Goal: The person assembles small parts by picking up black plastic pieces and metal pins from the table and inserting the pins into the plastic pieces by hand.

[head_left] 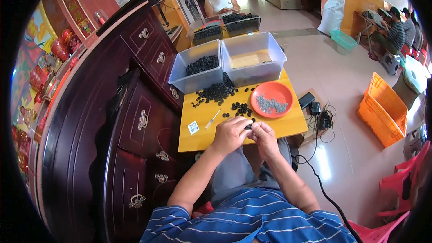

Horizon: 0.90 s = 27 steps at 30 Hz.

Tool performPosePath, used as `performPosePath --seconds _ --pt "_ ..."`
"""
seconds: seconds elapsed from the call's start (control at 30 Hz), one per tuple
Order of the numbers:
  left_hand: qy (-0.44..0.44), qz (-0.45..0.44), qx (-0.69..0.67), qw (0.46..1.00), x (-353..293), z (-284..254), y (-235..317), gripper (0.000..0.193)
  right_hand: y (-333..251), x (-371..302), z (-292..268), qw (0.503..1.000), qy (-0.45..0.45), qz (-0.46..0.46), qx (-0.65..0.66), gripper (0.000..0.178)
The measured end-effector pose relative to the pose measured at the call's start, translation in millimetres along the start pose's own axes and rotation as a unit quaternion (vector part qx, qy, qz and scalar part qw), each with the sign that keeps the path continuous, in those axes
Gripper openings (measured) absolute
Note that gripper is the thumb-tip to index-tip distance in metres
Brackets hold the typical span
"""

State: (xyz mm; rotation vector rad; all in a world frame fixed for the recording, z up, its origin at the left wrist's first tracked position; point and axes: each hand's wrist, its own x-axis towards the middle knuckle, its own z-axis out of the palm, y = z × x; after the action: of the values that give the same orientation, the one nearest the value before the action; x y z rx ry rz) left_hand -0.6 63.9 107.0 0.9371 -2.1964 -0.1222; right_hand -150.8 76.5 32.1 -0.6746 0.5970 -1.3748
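Observation:
My left hand (228, 134) and my right hand (265, 139) meet over the near edge of the yellow table (198, 140). Between their fingertips is a small black round part (248, 126), mostly covered, and both hands are closed on it. Just beyond lie several loose black parts (243, 108) of a similar look. To their right sits a red round dish (272, 88) with many small grey pieces (271, 105) in it. A larger heap of black parts (218, 92) spreads over the table farther back. A thin white pen-like tool (213, 119) and a white card (193, 128) lie at the left.
A clear bin (182, 73) part-filled with black parts and another clear bin (253, 73) stand behind the heap. Dark drawers (144, 121) border the left. A phone (307, 101) and cables lie right of the table. An orange crate (382, 112) stands farther right. A person (220, 4) sits opposite.

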Motion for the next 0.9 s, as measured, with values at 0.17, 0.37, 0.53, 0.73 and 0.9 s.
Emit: performPosePath --seconds 0.17,0.37,0.53,0.73,0.9 --pt "-0.003 0.004 -0.013 1.000 -7 -7 13 0.030 -8 -18 7 1.000 -0.003 -0.012 0.013 0.016" --pt "-0.002 -0.027 -0.053 0.998 -13 -4 16 0.036 -1 -22 2 1.000 0.019 -0.012 0.013 0.016" --pt "-0.024 -0.067 -0.130 0.989 -11 -1 9 0.031 -6 -23 7 0.999 0.028 -0.032 0.000 0.019" --pt "-0.032 -0.073 -0.148 0.986 -12 8 1 0.031 0 -19 -3 0.999 0.029 -0.021 0.011 0.018" --pt "-0.037 -0.075 -0.171 0.982 -12 16 -9 0.031 6 -16 -11 0.999 0.042 -0.003 0.007 0.017"
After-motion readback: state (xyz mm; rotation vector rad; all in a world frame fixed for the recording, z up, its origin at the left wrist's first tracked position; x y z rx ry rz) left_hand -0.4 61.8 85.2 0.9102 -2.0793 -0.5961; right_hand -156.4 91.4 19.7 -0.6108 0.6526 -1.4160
